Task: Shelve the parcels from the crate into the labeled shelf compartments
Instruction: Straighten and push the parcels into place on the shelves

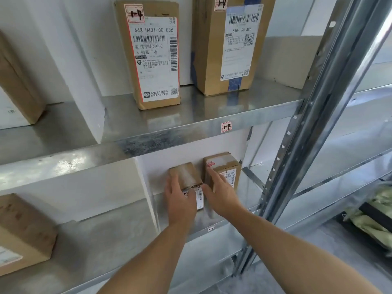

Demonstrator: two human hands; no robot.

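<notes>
Down on the lower shelf [224,229], left hand [180,198] grips the small box [186,174], right hand [220,192] lies flat and open against the neighbour box [224,164]; a careless shove could topple that one.

Tall brown cardboard parcel [161,9]: white label [154,60], black barcodes, red edging. Second brown cardboard box [210,49]: blue tape stripe [233,84]. Small brown cardboard parcel [186,172]. Grey mottled galvanised steel shelf [169,134], white divider panels [84,60], pale green bags [379,219].
</notes>
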